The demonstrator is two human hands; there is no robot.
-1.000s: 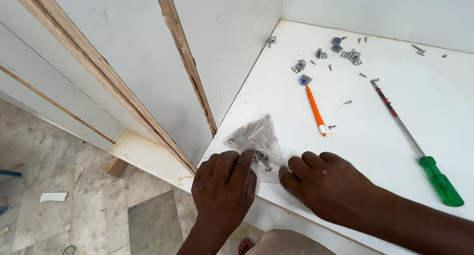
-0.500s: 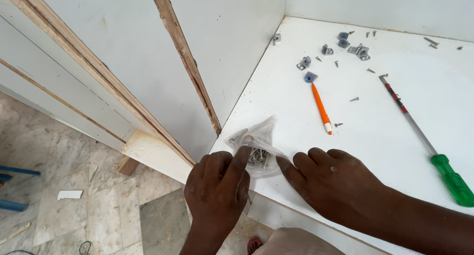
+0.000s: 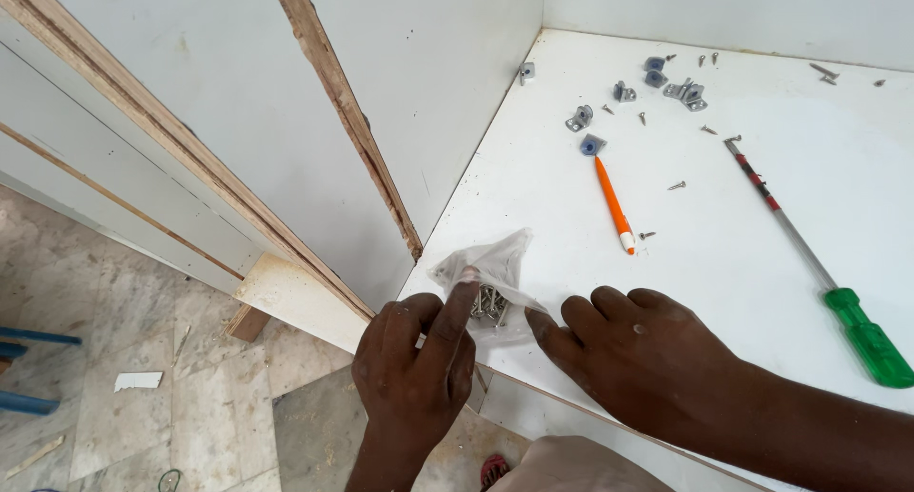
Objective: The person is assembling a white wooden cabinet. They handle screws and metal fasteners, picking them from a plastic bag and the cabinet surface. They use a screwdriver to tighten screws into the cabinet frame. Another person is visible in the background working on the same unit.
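Observation:
A small clear plastic bag of screws lies near the front left corner of a white board. My left hand rests at the board's edge with its index finger stretched out onto the bag. My right hand lies flat on the board just right of the bag, its fingertips touching the bag's edge. The screws show as a small silver heap inside the plastic between my two hands.
An orange pen and a long screwdriver with a green handle lie on the board. Several metal brackets and loose screws are scattered at the back. White panels with raw wooden edges stand on the left above a tiled floor.
My left index finger has stretched forward onto the bag. My right hand has shifted slightly right and flattened. The camera view has moved a little.

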